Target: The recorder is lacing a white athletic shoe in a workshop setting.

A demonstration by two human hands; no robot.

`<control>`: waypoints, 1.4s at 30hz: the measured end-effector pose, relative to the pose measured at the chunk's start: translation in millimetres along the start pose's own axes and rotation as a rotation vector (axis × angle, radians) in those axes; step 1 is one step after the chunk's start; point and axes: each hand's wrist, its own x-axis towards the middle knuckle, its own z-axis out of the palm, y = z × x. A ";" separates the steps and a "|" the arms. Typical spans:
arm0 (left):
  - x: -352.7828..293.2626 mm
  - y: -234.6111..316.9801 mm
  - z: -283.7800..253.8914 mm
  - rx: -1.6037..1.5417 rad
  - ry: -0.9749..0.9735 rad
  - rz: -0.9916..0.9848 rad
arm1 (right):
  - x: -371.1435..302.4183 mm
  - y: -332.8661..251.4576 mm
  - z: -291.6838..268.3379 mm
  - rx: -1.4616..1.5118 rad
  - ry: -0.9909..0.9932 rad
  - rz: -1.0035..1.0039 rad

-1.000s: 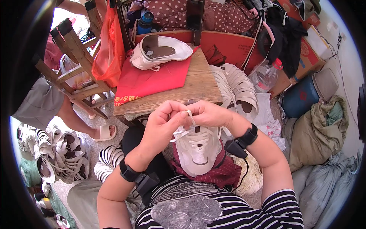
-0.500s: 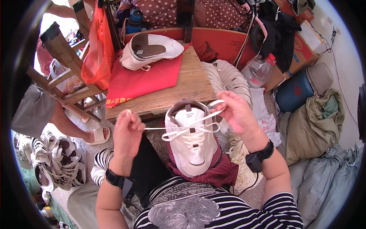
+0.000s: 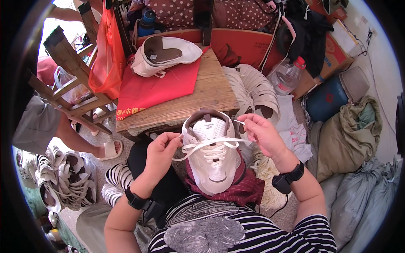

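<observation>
A white sneaker [image 3: 209, 177] rests toe toward me on a dark red striped cloth [image 3: 249, 185] over my lap. Its white shoelace [image 3: 221, 141] is threaded through the eyelets and crossed in a loose bow over the tongue. My left hand [image 3: 163, 152] is closed in a pinch on the shoelace, close against the shoe's left side. To the right of the collar, my right hand [image 3: 262, 134] pinches the shoelace too, with a short lace tip sticking out from its fingers.
Ahead stands a wooden table [image 3: 215, 92] with a red bag [image 3: 164, 95] and an unfinished shoe upper [image 3: 179, 52] on it. Stacked shoe uppers [image 3: 67, 179] lie at left near another person's leg [image 3: 78, 135]. Sacks [image 3: 346, 143] line the right side.
My left hand has moved right, in beside the shoe, and my right hand slightly lower. The bow over the tongue has changed shape; the right-hand loop no longer stands up.
</observation>
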 end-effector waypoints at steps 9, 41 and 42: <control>2.9 9.5 12.6 0.366 -0.073 0.055 | -5.1 5.5 13.4 -0.502 -0.008 -0.191; 63.1 44.7 10.6 0.849 -0.565 0.342 | 53.5 -69.1 32.6 -1.634 -0.563 -0.361; 63.1 41.6 13.5 0.848 -0.561 0.341 | 56.4 -71.6 34.4 -1.601 -0.618 -0.234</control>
